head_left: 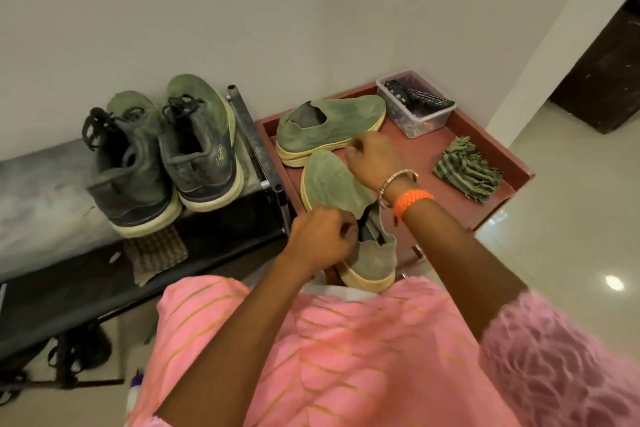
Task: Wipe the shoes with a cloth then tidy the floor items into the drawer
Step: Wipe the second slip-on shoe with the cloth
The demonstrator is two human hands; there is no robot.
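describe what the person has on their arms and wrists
Both forearms are bare. The right wrist carries a thin metallic bangle and an orange braided band. The left wrist shows nothing worn. A pink patterned sleeve covers the right upper arm, over a pink garment with thin gold stripes.

laced pair (162, 149) on rack, left | slip-ons (330, 125), cloth (465, 172), box (415, 107) on tray (498, 149), right

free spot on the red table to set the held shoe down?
Bare strip between the shoe lying at the back, the plastic box and the striped cloth. The left side is crowded: the held shoe, both hands there.
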